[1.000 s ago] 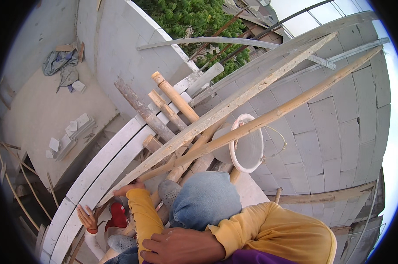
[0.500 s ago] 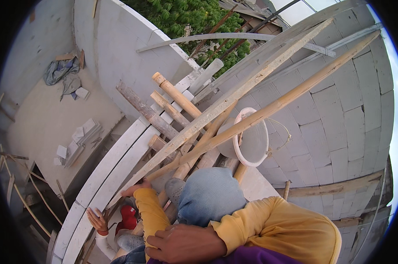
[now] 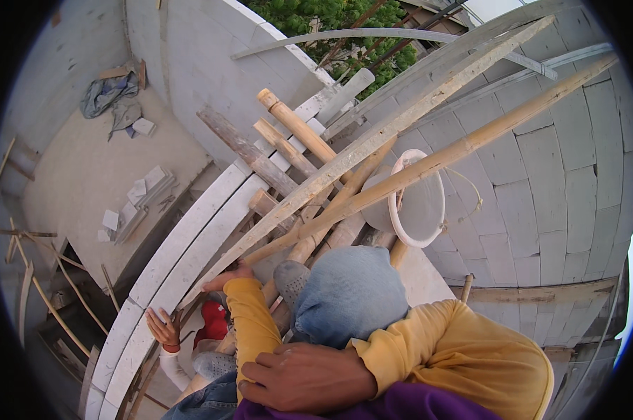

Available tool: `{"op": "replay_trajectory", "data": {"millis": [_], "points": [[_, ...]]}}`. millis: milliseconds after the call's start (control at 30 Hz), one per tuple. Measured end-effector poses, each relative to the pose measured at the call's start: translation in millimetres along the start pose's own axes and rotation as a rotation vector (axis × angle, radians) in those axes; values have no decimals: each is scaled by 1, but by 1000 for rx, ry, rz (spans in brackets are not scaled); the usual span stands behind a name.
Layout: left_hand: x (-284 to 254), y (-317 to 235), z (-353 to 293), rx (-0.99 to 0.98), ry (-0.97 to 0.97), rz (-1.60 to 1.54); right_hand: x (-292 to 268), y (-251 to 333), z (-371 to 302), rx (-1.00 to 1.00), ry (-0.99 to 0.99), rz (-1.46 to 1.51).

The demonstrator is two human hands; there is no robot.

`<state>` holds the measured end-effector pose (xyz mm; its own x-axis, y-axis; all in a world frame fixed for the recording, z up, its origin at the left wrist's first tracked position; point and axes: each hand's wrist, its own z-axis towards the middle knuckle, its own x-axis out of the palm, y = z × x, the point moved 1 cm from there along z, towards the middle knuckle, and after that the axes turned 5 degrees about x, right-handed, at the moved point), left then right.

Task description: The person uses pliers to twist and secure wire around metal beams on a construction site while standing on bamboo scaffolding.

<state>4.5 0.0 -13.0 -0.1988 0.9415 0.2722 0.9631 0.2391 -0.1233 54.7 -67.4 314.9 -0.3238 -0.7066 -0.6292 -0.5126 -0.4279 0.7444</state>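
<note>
At the low end of a long wooden plank (image 3: 372, 150), my left hand (image 3: 229, 276) is closed about its edge, with some fingers hidden. Alongside it, a long bamboo pole (image 3: 463, 150) slants up to the right and crosses close to the same hand. My right hand (image 3: 309, 376) holds nothing and lies across my left sleeve and lap, its fingers loosely bent and apart. Both my sleeves are yellow. My denim-covered knee (image 3: 351, 294) rises between the arms.
A co-worker's hand (image 3: 162, 327) touches the curved block wall top (image 3: 183, 245); a red cap (image 3: 213, 322) shows below. A white bucket (image 3: 418, 199) stands beyond my knee. Several bamboo lengths (image 3: 295, 126) cross the wall. Left, a lower floor (image 3: 71, 182) holds block pieces.
The whole view has shifted, so the scene sits slightly right and higher. My left hand stays at the plank's low end, and my right hand stays draped over my left sleeve.
</note>
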Motion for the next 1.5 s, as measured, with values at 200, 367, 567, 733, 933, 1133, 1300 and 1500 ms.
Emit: {"op": "replay_trajectory", "data": {"millis": [200, 367, 567, 733, 933, 1133, 1300, 1500], "points": [[1, 1, 0, -4, 8, 17, -1, 2, -4, -25, -85, -45], [0, 7, 3, -6, 19, 33, -4, -3, -12, -70, -181, -39], [-5, 8, 7, -1, 25, -5, -33, -1, -25, -103, -81, -7], [-7, 3, 19, -19, -39, -202, -13, -9, -13, -99, -61, 10], [7, 17, 4, -60, 34, -136, -29, 4, -15, -27, 19, -109], [5, 17, 6, -101, 51, -244, -23, 11, -2, -46, 118, -181], [0, 18, 2, -115, 43, -275, -19, 15, 1, 3, 122, -211], [2, 15, -2, -141, 40, -290, -14, 21, 11, 81, 150, -183]]}}
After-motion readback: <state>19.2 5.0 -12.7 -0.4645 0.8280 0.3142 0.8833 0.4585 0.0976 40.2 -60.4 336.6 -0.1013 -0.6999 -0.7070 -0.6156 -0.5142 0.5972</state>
